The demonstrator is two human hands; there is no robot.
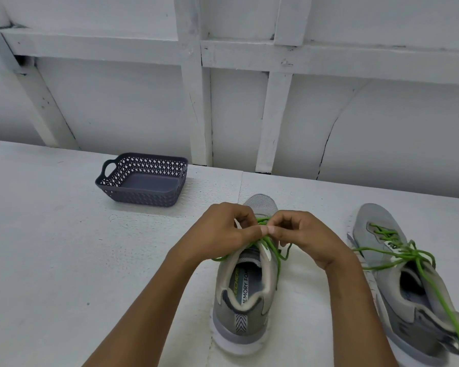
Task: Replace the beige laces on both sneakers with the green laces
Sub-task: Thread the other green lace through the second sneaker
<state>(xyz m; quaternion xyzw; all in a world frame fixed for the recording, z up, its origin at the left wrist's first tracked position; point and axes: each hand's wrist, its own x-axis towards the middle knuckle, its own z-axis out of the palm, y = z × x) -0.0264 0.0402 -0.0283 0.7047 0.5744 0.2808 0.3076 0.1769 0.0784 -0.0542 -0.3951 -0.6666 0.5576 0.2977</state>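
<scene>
Two grey sneakers stand on the white table, heels toward me. The middle sneaker (pixel 243 295) has a green lace (pixel 274 251) through its eyelets. My left hand (pixel 220 231) and my right hand (pixel 306 234) meet over its tongue, thumbs touching, each pinching part of that green lace. Loose ends hang down both sides of the shoe opening. My hands hide most of the lacing. The right sneaker (pixel 406 292) carries a green lace (pixel 414 254) knotted above its tongue, with a long end trailing past its heel. No beige laces are in view.
A dark grey plastic basket (pixel 143 180) with a lattice wall stands at the back left of the table, with nothing in it. A white panelled wall rises behind the table's far edge.
</scene>
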